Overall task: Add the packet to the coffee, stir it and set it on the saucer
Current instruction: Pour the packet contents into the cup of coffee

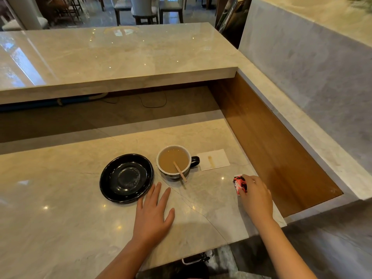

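Observation:
A black cup [174,174] with a white inside holds light brown coffee, and a wooden stirrer [180,171] leans in it over the near rim. Left of the cup lies an empty black saucer [126,178] on the marble counter. My right hand [255,195] rests to the right of the cup, its fingers closed on a small red and white packet [239,184] that touches the counter. My left hand [153,212] lies flat on the counter, fingers spread, just right of the saucer's near edge and holding nothing.
A white paper napkin [213,159] with a brown stain lies right of the cup's handle. A raised marble shelf [112,57] runs across the back. A wooden recess wall [271,146] drops away at the right, past the counter's edge.

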`<move>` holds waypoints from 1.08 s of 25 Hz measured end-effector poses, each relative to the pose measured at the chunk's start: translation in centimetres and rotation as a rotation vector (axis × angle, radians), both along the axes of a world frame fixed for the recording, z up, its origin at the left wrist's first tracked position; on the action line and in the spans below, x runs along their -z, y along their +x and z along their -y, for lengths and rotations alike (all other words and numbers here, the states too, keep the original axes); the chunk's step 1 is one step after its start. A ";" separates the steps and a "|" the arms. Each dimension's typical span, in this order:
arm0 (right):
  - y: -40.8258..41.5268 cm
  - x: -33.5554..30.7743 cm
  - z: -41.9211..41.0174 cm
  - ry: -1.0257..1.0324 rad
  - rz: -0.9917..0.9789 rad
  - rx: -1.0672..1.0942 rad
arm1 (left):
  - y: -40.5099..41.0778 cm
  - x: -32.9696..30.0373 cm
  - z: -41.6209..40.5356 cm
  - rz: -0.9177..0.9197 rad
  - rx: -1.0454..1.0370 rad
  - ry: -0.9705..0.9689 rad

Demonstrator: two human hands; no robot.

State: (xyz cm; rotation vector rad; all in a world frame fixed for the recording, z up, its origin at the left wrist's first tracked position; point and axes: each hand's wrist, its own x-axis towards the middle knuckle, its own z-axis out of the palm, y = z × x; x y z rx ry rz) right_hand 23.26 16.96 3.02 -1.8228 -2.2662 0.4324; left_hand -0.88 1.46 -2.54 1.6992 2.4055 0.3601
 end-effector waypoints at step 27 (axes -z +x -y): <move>-6.8 -5.0 -0.5 -0.379 -1.020 0.091 | -0.1 0.2 0.0 -0.032 0.017 0.006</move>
